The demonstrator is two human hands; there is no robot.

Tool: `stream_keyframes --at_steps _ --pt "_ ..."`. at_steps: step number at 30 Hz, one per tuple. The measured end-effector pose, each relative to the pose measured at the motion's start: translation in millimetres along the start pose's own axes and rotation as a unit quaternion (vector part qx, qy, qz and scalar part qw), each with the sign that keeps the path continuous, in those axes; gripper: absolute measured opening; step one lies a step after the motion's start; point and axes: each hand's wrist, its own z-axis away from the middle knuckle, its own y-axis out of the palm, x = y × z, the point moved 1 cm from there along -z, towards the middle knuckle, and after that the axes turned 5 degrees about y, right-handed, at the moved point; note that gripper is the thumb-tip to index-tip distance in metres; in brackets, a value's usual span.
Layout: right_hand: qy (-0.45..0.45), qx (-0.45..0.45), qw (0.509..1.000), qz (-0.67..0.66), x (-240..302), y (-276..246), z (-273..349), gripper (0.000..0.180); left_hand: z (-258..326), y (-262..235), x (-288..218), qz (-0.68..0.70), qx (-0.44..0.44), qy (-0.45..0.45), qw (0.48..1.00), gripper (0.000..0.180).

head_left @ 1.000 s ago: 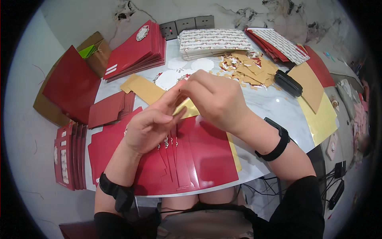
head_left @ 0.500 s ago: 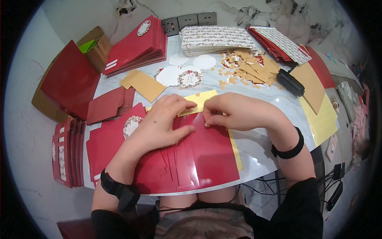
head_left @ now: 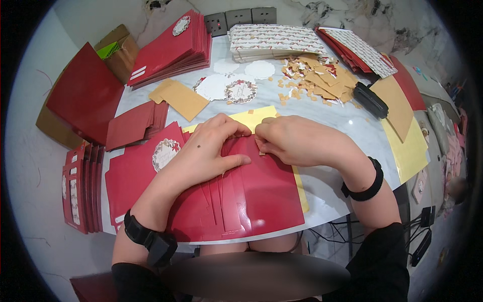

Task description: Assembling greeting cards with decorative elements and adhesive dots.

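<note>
A glossy red card folder (head_left: 269,194) lies before me at the table's front edge. Over its left part spreads my left hand (head_left: 211,146), thumb apart from the fingers, fingertips at the folder's upper edge. My right hand (head_left: 287,138) is closed in a pinch at that same edge, its knuckles close to the left fingertips. A small tan piece of paper (head_left: 261,153) peeks out by the right thumb tip. Beneath the folder, a yellow sheet (head_left: 259,117) shows along the top and right side. My palms hide part of the folder's upper edge.
More red folders (head_left: 136,176) lie at left, beside standing red boxes (head_left: 83,196). Round floral labels (head_left: 240,92), tan cards (head_left: 186,103) and a heap of paper scraps (head_left: 322,78) lie beyond my hands. A black stapler-like tool (head_left: 371,100) rests at right, near patterned white sheets (head_left: 276,40).
My right hand has shifted slightly left and down, closer to the left fingertips. The left hand stays on the folder, and the whole view has tilted a little.
</note>
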Motion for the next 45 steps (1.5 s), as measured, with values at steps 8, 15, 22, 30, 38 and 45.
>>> stream_keyframes --at_steps 8,15,22,30,38,45 --pt "0.045 -0.019 0.993 0.11 11.6 2.8 -6.5 0.013 -2.1 0.5 0.0 0.035 0.0 -0.011 0.999 0.044" --pt "-0.021 -0.19 0.979 0.073 4.4 9.1 -3.5 0.014 -1.7 -0.4 -2.2 0.052 -0.009 -0.02 0.998 0.044" --pt "-0.031 -0.146 0.978 0.146 19.7 11.1 3.8 0.012 -2.8 0.3 -3.3 0.057 -0.006 -0.027 0.998 0.044" --pt "-0.071 -0.148 0.962 0.22 34.9 15.9 7.3 0.012 -1.5 1.3 1.6 0.066 -0.007 -0.04 0.997 0.044" --pt "-0.081 -0.21 0.954 0.197 35.7 26.4 7.0 0.003 -1.4 2.6 6.7 0.066 -0.028 -0.033 0.997 0.046" --pt "0.156 -0.308 0.902 0.258 -47.6 -4.8 -4.6 0.013 -0.8 0.2 3.1 0.046 -0.013 -0.038 0.998 0.046"
